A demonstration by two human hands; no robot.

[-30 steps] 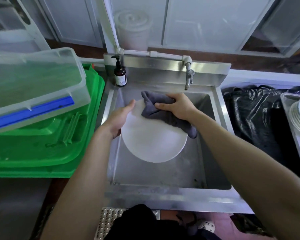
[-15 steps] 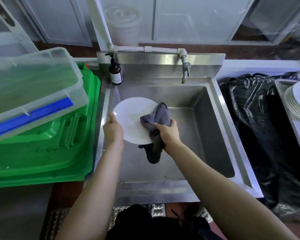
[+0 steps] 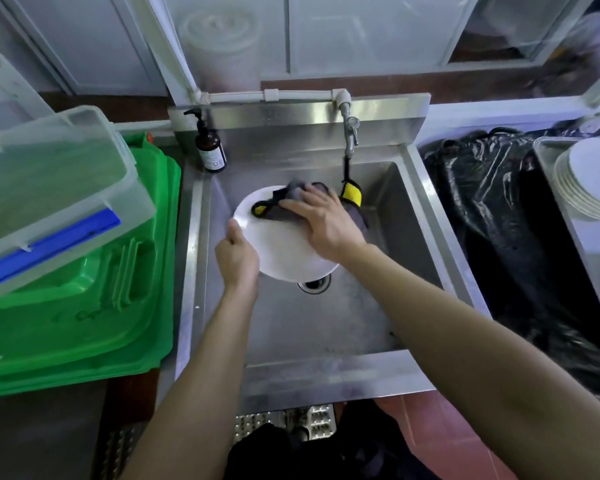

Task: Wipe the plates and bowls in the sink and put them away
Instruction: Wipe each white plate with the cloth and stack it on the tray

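Left hand [image 3: 237, 255] grips plate [image 3: 278, 251] rim | right hand [image 3: 321, 220] presses cloth [image 3: 291, 199] on it

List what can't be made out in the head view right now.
- Plate: right part hidden by the right hand and cloth.
- Left hand: fingers behind the plate, unseen.
- Drain: upper half covered by the plate.
- Stacked plates: cut off by the right edge.
- Soap bottle: label too small to read.
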